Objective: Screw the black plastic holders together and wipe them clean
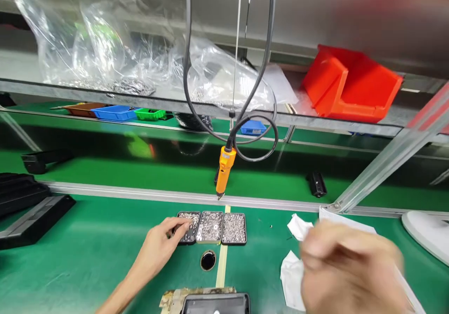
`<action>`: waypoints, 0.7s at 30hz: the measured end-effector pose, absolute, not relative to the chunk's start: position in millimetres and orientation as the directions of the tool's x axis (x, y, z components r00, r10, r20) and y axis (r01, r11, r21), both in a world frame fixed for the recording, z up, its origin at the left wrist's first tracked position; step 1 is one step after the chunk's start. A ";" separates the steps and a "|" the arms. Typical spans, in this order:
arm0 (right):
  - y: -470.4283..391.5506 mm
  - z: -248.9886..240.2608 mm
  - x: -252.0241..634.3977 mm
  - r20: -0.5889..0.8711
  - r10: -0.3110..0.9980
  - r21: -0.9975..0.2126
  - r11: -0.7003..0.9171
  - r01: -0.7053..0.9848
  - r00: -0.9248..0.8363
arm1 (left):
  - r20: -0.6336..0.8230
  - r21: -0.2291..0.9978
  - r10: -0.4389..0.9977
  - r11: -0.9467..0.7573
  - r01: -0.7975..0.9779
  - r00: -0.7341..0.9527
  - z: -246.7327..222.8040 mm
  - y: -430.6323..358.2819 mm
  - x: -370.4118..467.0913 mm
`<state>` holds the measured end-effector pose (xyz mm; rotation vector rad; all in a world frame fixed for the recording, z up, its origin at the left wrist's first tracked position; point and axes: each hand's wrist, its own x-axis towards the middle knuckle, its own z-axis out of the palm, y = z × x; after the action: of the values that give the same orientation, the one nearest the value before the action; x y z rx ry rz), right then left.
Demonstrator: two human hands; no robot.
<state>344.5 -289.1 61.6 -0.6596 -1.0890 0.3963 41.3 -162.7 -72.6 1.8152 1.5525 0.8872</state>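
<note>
My left hand [164, 235] reaches over the leftmost of three small black trays, its fingertips pinched together in the small metal parts there; whatever lies between them is too small to make out. That left tray [194, 236] is partly covered by the fingers. Beside it are a middle tray with washers [210, 226] and a right tray with small shiny metal parts [234, 228]. My right hand [351, 269] is raised at the lower right, smeared by motion, with crumpled white cloths [292, 276] behind it. At the bottom edge, a dark case [215, 302] shows in part.
An orange electric screwdriver [225, 170] hangs by its cable above the trays. A round dark-centred fitting [208, 260] sits on the green bench. On the shelf overhead are clear plastic bags [105, 52] and a red bin [351, 85]. Black parts [33, 216] lie at left.
</note>
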 end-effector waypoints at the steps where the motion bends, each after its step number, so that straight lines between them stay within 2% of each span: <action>1: -272.2 58.0 334.0 0.654 0.628 -0.707 0.706 0.045 0.422 | 0.083 0.832 0.994 -0.106 0.545 0.067 -72.9 -168.6 41.8; 3: -235.2 44.7 313.5 0.533 0.771 -0.842 0.522 0.136 0.348 | 0.026 0.910 0.999 -0.039 0.413 0.039 -73.9 -178.5 43.5; 5: -197.0 28.3 297.3 0.426 0.866 -0.894 0.360 0.266 0.260 | -0.012 0.955 1.000 0.004 0.297 0.026 -74.7 -185.7 45.5; 6: -178.7 21.2 291.0 0.404 0.889 -0.890 0.329 0.314 0.213 | -0.026 0.968 1.000 0.020 0.251 0.018 -74.9 -188.6 46.4; 9: -133.0 9.9 276.9 0.404 0.899 -0.887 0.341 0.311 0.166 | -0.042 0.985 0.999 0.044 0.168 -0.014 -74.6 -195.3 48.5; 13: -109.7 12.1 266.1 0.351 0.929 -0.924 0.324 0.205 0.114 | -0.051 0.995 0.999 0.052 0.084 -0.017 -72.4 -200.7 51.9; 18: -143.3 16.7 264.2 0.339 0.937 -0.941 0.338 0.019 0.091 | -0.118 0.992 0.993 0.118 -0.053 0.015 -68.8 -208.3 61.6; 21: -173.4 26.8 260.7 0.337 0.935 -0.917 0.352 -0.187 0.108 | -0.097 0.994 0.994 0.099 -0.047 0.054 -68.5 -216.3 68.1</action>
<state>260.7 -173.4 26.8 -0.8383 -1.1551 0.9866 68.1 -216.3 -68.5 1.1254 1.1802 1.1224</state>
